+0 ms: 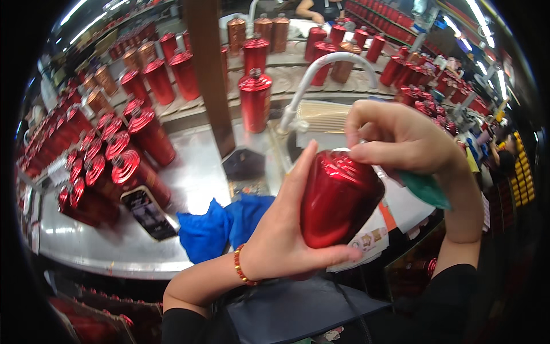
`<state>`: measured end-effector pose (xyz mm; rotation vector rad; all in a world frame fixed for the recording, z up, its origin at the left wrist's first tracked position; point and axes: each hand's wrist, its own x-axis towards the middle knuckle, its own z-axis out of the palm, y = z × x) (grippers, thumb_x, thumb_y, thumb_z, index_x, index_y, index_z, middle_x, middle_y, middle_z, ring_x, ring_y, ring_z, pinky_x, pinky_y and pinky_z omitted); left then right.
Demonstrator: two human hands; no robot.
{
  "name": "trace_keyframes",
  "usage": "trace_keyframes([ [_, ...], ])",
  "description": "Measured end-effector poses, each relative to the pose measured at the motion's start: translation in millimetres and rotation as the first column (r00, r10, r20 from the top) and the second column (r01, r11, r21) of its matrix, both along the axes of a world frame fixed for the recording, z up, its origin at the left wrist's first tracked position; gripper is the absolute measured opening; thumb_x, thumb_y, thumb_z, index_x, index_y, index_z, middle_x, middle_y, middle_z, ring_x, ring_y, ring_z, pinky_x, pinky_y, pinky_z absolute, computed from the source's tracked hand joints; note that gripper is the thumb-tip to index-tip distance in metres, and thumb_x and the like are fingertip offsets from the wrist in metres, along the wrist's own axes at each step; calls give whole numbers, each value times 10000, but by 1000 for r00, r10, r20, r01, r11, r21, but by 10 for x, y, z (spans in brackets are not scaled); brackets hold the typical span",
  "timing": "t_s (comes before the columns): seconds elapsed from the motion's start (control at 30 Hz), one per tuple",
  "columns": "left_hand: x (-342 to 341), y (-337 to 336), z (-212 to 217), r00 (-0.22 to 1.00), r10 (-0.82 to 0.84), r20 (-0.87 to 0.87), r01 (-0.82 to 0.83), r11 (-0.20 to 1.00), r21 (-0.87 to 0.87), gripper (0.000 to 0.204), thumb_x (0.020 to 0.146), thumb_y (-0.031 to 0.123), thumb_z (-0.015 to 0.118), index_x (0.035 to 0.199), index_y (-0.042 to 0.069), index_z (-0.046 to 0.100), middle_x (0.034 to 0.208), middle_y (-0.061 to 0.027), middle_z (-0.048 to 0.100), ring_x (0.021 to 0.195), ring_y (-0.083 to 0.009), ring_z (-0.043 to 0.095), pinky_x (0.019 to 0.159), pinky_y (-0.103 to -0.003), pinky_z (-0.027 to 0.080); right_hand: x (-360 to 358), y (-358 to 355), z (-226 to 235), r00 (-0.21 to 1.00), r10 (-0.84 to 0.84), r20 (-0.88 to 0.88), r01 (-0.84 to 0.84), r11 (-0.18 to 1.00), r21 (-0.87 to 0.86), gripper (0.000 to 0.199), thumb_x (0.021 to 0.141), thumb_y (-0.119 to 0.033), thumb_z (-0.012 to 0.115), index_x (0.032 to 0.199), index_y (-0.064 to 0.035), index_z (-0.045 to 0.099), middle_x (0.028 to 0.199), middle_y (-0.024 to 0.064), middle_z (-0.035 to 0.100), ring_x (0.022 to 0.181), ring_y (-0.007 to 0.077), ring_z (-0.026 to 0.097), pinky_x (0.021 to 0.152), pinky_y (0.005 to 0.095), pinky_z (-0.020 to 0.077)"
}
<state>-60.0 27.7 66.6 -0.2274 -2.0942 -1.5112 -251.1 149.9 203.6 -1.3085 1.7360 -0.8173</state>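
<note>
My left hand (286, 238) is wrapped around a glossy red metallic bottle (342, 200), tilted in front of me with its stepped shoulder up. Thumb and fingers of my right hand (395, 137) pinch together at the bottle's neck. What sits between those fingertips is too small to make out. A piece of green cloth or film (427, 188) hangs below the right palm, beside the wrist. To the left of the held bottle, a crumpled blue cloth (209, 229) lies on the metal worktop (137, 252).
Red bottles (143, 135) crowd the worktop's left side, with a phone (148, 213) leaning against them. A brown post (209, 74) rises ahead. Beyond a curved white pipe (298, 94), a ledge (286, 63) carries red and copper-coloured bottles. Printed paper (372, 241) lies under the held bottle.
</note>
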Motion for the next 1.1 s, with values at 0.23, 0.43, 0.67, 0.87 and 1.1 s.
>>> trace_keyframes([
  [0.23, 359, -224, -755, 957, -9, 290, -178, 770, 612, 892, 915, 274, 783, 1559, 0, 229, 1395, -156, 534, 1253, -218, 570, 1051, -370, 479, -119, -559, -1118, 999, -23, 45, 20, 996, 85, 342, 1036, -181, 607, 1341, -34, 561, 965, 45, 705, 659, 24, 547, 580, 183, 456],
  [0.43, 447, -331, -974, 945, -44, 325, -245, 563, 789, 665, 983, 250, 706, 1491, 38, 333, 1365, -125, 549, 1228, -189, 571, 1029, -359, 493, 275, -528, -1694, 968, 10, 251, -59, 980, 189, 789, 938, -268, 779, 1519, 67, 363, 1100, 181, 705, 931, 141, 689, 778, 263, 536],
  [0.67, 233, -492, -1027, 955, -13, 295, -240, 548, 801, 646, 985, 233, 704, 1489, 53, 341, 1365, -115, 550, 1230, -185, 569, 1029, -349, 492, 216, -657, -1852, 937, -76, 341, 69, 997, 34, 766, 940, -186, 772, 1513, 92, 346, 1089, 178, 702, 918, 127, 697, 760, 235, 530],
  [0.87, 225, -465, -1014, 929, 56, 365, -326, 587, 741, 577, 1018, 171, 648, 1502, 23, 372, 1339, -108, 592, 1171, -172, 604, 1001, -324, 506, 62, -435, -1973, 962, -62, 265, 92, 991, -99, 740, 928, -227, 778, 1540, -31, 412, 1118, 154, 722, 758, 67, 607, 694, 219, 494],
  [1.1, 491, -286, -1168, 847, 382, 370, -472, 861, 191, 790, 979, 147, 649, 1602, -46, 203, 1571, -181, 377, 1423, -263, 405, 1197, -375, 288, -835, 937, -1801, 879, -349, -325, 418, 891, 175, 342, 876, -248, 778, 1098, 11, 745, 821, 83, 735, 736, 119, 651, 685, 282, 500],
])
